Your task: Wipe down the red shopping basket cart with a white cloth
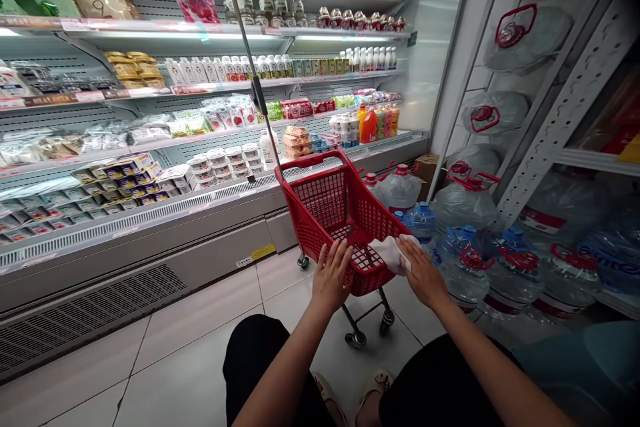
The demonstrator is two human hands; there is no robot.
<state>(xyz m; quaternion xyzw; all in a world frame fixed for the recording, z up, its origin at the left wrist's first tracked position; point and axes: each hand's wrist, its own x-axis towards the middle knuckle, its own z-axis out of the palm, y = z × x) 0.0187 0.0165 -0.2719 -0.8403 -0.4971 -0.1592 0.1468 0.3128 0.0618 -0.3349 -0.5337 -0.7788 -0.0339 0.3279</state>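
Note:
A small red plastic shopping cart (369, 281) with a meshed basket stands in front of me on dark metal legs with casters. Its basket holds nothing that I can see. My left hand (332, 275) rests at the near left corner of the rim, fingers stretched and apart. At the near right corner, my right hand (421, 272) presses a crumpled white cloth (389, 252) against the rim, with its fingers over the cloth. From the cart's far left corner rises a thin pole (242, 27) with a dark clip on it.
An open refrigerated display (280, 203) with tubs, cartons and bottles runs along the left and back. Large water bottles (463, 267) crowd the floor on the right, beside a white metal rack (575, 93). A bluish-grey rounded object (590, 360) sits at lower right. Pale tiles (195, 353) cover the floor.

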